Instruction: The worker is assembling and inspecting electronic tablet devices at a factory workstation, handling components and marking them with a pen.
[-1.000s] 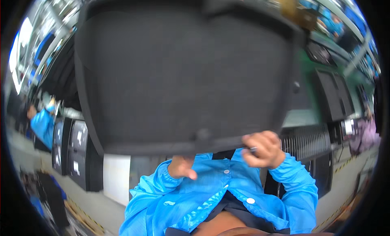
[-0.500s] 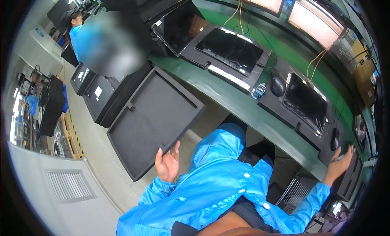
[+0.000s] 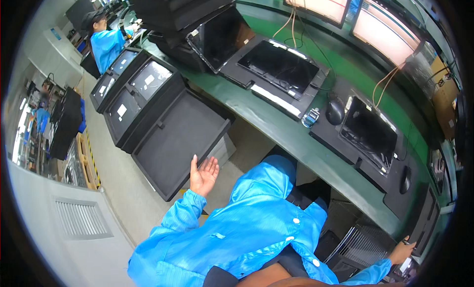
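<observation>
My left hand [image 3: 204,176] is open, palm up with the fingers apart, beside the near edge of an empty black foam tray [image 3: 180,136]. Its thumb is close to the tray's rim; whether they touch I cannot tell. Far to the right, my right hand [image 3: 403,251] has its fingers closed at the near end of a black slotted foam piece [image 3: 425,215]. What is between those fingers is too small to make out. A black display panel [image 3: 370,133] and a black mouse [image 3: 405,180] lie on dark foam left of that piece.
Another panel [image 3: 279,64] lies on foam on the green bench [image 3: 276,121], near a second mouse [image 3: 335,112] and a small blue device [image 3: 310,117]. Lit monitors [image 3: 385,27] stand behind. Left are foam trays holding panels [image 3: 121,111], tall black stacks [image 3: 182,10] and a co-worker [image 3: 107,45].
The empty tray has dropped lower and lies against the panel-filled trays. My left hand has moved slightly up. My right hand has moved down along the slotted foam piece, away from the mouse.
</observation>
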The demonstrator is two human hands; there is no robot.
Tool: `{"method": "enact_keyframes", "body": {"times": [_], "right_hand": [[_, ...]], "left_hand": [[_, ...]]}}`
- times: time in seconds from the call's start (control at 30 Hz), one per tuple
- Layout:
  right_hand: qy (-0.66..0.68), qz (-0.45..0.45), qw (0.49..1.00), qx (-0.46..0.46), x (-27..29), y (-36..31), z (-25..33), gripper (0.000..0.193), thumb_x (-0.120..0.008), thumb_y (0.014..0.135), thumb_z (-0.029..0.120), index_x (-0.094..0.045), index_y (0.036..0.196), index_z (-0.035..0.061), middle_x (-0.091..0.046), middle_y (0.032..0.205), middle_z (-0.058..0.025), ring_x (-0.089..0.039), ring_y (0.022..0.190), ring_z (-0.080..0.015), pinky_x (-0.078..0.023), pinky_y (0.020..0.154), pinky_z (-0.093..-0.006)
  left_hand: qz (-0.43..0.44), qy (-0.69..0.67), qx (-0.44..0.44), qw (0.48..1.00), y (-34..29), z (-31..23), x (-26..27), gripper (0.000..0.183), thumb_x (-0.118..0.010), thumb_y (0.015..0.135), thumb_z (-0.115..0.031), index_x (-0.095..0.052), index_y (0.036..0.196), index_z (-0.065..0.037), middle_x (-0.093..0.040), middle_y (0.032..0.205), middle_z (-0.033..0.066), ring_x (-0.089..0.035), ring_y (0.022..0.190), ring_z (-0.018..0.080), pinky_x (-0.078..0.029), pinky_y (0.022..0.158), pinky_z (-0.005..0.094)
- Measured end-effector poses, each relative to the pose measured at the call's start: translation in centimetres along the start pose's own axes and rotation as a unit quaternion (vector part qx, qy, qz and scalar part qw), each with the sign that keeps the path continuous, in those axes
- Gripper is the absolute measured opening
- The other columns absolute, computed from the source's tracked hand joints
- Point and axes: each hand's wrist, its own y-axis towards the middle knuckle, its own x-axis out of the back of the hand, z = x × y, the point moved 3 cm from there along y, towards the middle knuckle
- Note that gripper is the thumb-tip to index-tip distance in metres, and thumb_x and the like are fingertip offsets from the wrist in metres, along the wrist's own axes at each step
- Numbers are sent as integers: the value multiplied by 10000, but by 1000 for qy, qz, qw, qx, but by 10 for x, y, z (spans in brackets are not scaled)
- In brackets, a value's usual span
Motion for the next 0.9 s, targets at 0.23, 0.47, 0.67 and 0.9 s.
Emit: {"method": "enact_keyframes", "body": {"times": [0.23,0.47,0.67,0.9], "right_hand": [[117,13,992,51,-43,0,-56,598,-654,999,439,-511,1444,67,-595,1314,-274,-588,1179,-487,-506,955,-535],[155,177,969,80,-19,7,-9,553,-630,1021,375,-488,1425,25,-591,1356,-281,-570,1246,-480,-489,1017,-512],[252,-172,952,-30,112,-64,39,412,-619,1051,292,-558,1365,32,-617,1274,-261,-612,1119,-495,-518,912,-502],[543,-263,761,237,134,-179,154,352,-593,1033,64,-501,1367,2,-506,1443,-244,-510,1311,-480,-506,1013,-531]], "left_hand": [[263,315,237,880,-30,79,-81,463,-556,1076,-290,-498,1441,-10,-654,1282,150,-669,1137,273,-522,1018,412],[523,531,247,619,-56,124,-184,452,-568,1075,-211,-493,1460,14,-667,1257,149,-640,1195,236,-488,1063,389],[610,540,96,572,-87,129,-271,440,-616,1056,-161,-520,1455,-5,-652,1291,126,-610,1238,216,-461,1097,375],[686,403,-84,600,-121,98,-328,1469,-825,697,-748,26,1658,-34,-304,1638,226,-375,1497,375,-343,1193,516]]}}
